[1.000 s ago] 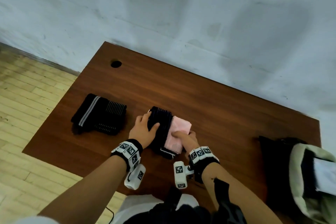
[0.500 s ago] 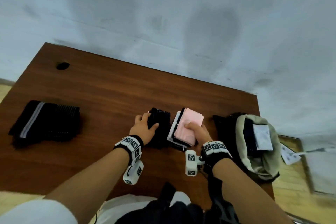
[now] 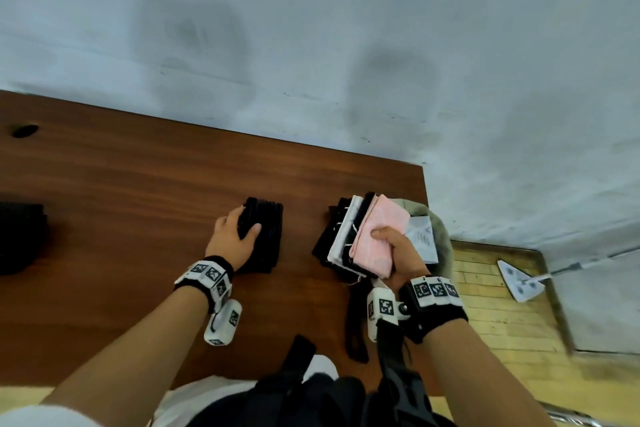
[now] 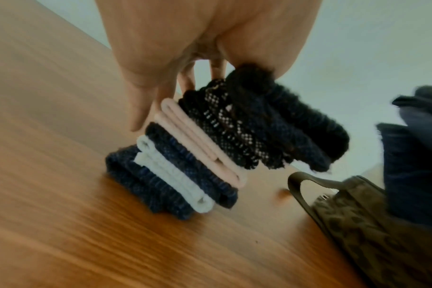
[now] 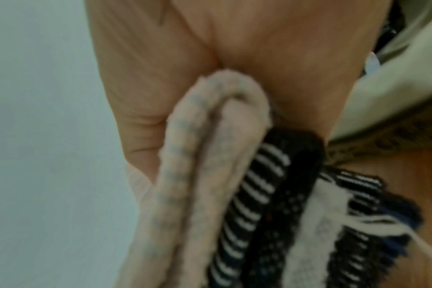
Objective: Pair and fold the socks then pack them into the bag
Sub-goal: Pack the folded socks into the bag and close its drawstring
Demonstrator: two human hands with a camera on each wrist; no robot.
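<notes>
My right hand grips a stack of folded socks, pink on top with white and black layers under it, tilted up near the table's right end. Close up, the pink fold and black-and-white striped layers sit against my palm. The bag, olive-lined, lies right behind that stack and is mostly hidden; its lining and handle show in the wrist views. My left hand holds a black folded sock pair flat on the table. Layered sock edges show under my left palm.
Another dark folded pair lies at the table's far left. A cable hole is at the back left. The table ends at its right edge, with wooden floor and a white tagged object beyond. A wall runs behind.
My right hand has lifted the pink-topped stack away from the black pair and carried it right, up to the bag. My left hand stays on the black pair. The head view swung right.
</notes>
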